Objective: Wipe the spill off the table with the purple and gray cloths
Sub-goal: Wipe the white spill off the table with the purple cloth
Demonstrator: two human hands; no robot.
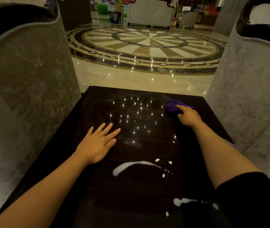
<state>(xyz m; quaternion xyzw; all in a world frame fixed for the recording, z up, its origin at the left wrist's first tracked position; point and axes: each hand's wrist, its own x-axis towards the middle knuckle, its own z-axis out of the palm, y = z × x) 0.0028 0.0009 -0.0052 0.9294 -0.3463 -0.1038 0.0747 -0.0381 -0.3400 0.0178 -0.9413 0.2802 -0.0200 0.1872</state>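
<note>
Your right hand (pixel 188 116) pinches the purple cloth (pixel 173 106) at the dark table's (pixel 98 186) far right; your left hand (pixel 98 142) lies flat, fingers spread, beyond the white spill (pixel 131 166).

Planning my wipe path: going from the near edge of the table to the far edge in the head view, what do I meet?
Small white splash → long white streak → left hand flat on the table → right hand → purple cloth. No gray cloth is visible.
</note>
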